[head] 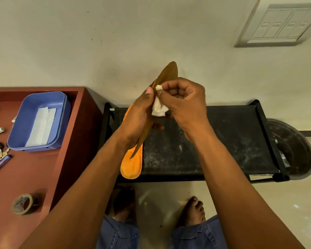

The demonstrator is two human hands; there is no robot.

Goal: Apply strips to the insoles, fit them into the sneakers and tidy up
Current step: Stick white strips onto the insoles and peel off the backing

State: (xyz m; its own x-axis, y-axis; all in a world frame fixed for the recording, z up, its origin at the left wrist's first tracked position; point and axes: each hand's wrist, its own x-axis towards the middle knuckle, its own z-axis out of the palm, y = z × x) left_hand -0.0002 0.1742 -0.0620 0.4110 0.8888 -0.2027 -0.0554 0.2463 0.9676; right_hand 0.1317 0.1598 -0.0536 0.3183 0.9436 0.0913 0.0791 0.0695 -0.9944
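Red table (43, 177): carries a blue tray (61, 123) with white strips (40, 126) left in it, so more applying seems ahead.
Black rack (223, 141): no sneakers in view; fitting and tidying look undone.
Left hand (138, 119): fingers curled round two insoles (132, 162), held edge-up over the rack.
Right hand (183, 103): fingertips pinch a crumpled white strip (158, 107) against the upper insole, apparently mid-application.
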